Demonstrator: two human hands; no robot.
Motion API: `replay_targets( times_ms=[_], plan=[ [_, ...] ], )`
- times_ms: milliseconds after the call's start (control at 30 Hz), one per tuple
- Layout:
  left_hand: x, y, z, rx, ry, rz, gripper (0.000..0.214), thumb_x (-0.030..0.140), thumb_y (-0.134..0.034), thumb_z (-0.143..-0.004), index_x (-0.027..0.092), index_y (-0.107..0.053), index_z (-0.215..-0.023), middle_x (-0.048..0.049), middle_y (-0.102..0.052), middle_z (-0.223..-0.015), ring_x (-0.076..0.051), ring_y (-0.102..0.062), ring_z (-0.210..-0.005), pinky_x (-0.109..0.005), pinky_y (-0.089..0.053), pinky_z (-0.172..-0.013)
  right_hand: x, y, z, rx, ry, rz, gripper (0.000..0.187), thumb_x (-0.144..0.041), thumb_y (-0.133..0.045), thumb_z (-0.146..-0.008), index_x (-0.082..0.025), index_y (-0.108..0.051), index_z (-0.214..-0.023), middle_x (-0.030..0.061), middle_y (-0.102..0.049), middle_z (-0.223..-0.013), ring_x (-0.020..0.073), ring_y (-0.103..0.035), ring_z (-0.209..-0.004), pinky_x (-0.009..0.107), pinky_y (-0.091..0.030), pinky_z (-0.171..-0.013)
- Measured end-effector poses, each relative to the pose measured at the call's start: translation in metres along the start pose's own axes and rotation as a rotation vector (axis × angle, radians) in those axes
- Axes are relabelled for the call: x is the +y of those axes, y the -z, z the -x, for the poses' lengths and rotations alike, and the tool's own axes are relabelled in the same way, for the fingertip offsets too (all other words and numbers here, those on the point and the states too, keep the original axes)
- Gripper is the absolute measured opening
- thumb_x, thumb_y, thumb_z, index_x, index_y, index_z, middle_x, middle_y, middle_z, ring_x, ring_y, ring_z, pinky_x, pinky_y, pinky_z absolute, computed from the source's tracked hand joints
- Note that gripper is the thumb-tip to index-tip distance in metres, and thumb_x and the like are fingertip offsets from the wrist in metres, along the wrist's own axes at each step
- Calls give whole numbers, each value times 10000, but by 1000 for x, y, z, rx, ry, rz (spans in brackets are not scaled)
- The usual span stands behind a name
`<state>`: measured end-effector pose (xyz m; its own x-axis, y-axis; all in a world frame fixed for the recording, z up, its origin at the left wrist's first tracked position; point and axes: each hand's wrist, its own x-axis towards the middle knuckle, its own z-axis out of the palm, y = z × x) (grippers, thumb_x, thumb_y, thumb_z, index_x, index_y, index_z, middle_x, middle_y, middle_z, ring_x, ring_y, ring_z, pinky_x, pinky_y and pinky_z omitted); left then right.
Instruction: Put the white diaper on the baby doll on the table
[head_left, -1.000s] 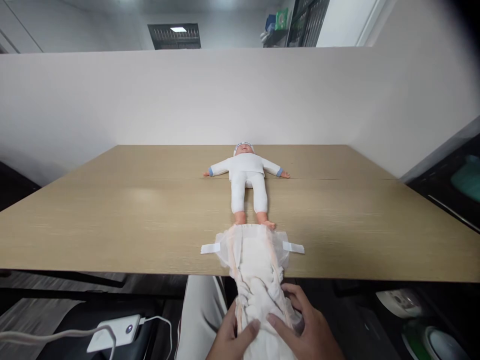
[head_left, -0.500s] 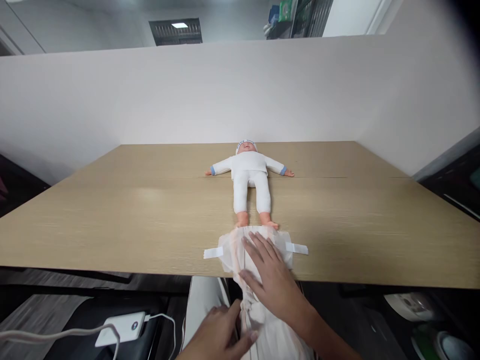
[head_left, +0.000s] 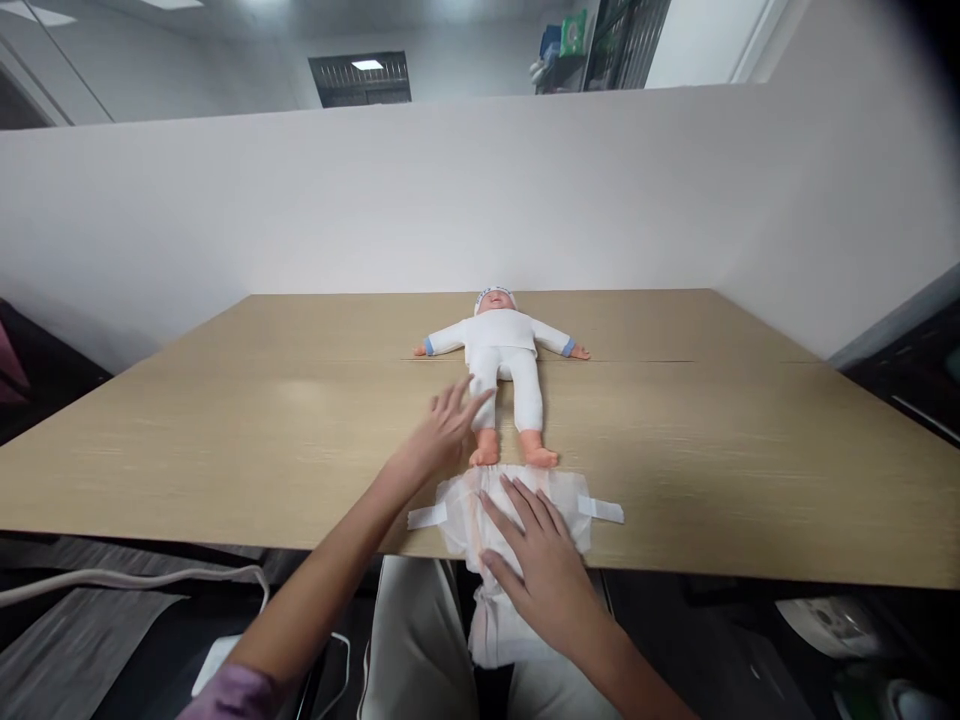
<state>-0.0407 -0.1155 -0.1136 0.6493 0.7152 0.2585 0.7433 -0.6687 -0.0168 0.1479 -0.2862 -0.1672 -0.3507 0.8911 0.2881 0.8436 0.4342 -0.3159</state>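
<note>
A baby doll (head_left: pixel 501 335) in white clothes with blue cuffs lies on its back on the table, arms spread and bare feet toward me. Just below its feet, an opened diaper (head_left: pixel 474 500) is laid at the table's front edge, its two white tabs out to the sides and its lower part hanging over the edge. My right hand (head_left: pixel 536 550) rests flat on the diaper with fingers spread. Over the doll's leg on the left side reaches my left hand (head_left: pixel 446 425), fingers apart and holding nothing; whether it touches the leg I cannot tell.
The wooden table (head_left: pixel 300 430) runs back to a white partition (head_left: pixel 480 200). Under the left arm, a white device (head_left: pixel 214 662) with a cable sits on a dark seat. A pale rounded object (head_left: pixel 825 625) is below the table at right.
My left hand has let go of the diaper's lower part and moved up and forward to the doll's leg. My right hand stays on the diaper.
</note>
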Motion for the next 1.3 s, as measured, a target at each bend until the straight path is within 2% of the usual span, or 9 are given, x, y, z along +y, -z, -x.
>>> replay_targets(
  times_ms=[100,200,267,400,567,733,900,1133,1300],
  plan=[
    [-2,-11,-23,-78,-322,-36,1013,13,-723,-715,286,-315,-1601,-161,-137,-1746,-418,-241,-1562,-501,-324,-1173,1,-2,0,1,-8,2,633,-413,-536,-1040,-352,-330,-1635,49,-278,-1722,302,-307,-1563,572,-320,-1257],
    [0,-14,-38,-121,-514,-21,1101,-4,-785,-627,292,-341,-1590,-130,-130,-1756,-410,-233,-1567,-496,-258,-1218,1,-3,0,-5,-12,0,659,-402,-546,-1034,-359,-301,-1644,43,-280,-1722,300,-306,-1563,570,-322,-1254],
    [4,-16,-47,-133,-596,-3,971,8,-764,-647,272,-441,-1524,-101,-215,-1741,-387,-290,-1539,-483,-254,-1219,1,-2,0,-13,-12,-4,664,-402,-546,-1034,-360,-293,-1647,42,-282,-1722,300,-311,-1560,567,-327,-1251],
    [10,-22,-63,-113,-670,60,479,130,-634,-837,258,-626,-1299,-51,-446,-1637,-348,-417,-1425,-480,-281,-1175,3,1,-2,-45,-17,-10,658,-434,-543,-1034,-376,-299,-1643,23,-269,-1726,296,-303,-1564,560,-337,-1249],
    [8,-13,-78,-114,-654,231,365,195,-604,-864,240,-677,-1219,-80,-673,-1370,-343,-488,-1295,-472,-348,-1094,14,4,-9,-106,-42,-23,656,-489,-517,-1042,-416,-266,-1644,-8,-229,-1737,293,-282,-1578,564,-360,-1238],
    [-3,36,-98,-49,-558,623,325,235,-571,-922,217,-678,-1229,-51,-725,-1229,-277,-566,-1199,-418,-422,-1062,31,2,-31,-162,-18,-38,649,-522,-457,-1064,-399,-224,-1657,-3,-155,-1750,279,-193,-1608,565,-272,-1283],
    [-18,77,-118,32,-336,854,413,464,-773,-846,237,-692,-1182,-53,-726,-1177,-263,-648,-1079,-401,-485,-956,50,-2,-70,-230,11,-72,655,-543,-435,-1066,-385,-214,-1662,11,-131,-1753,269,-145,-1618,562,-205,-1306],
    [-42,77,-136,164,-290,1022,371,423,-778,-868,205,-670,-1147,-75,-712,-1182,-254,-660,-1118,-390,-485,-982,92,-20,-150,-188,27,-64,656,-613,-466,-1039,-310,-380,-1614,68,-291,-1717,277,-211,-1604,556,-213,-1303],
    [-56,75,-140,207,-310,1128,347,359,-781,-882,192,-657,-1159,-87,-717,-1226,-272,-665,-1171,-426,-497,-1010,123,-28,-220,-15,89,-174,569,-577,-520,-1032,-287,-509,-1522,70,-435,-1641,315,-321,-1552,557,-276,-1271]
  ],
)
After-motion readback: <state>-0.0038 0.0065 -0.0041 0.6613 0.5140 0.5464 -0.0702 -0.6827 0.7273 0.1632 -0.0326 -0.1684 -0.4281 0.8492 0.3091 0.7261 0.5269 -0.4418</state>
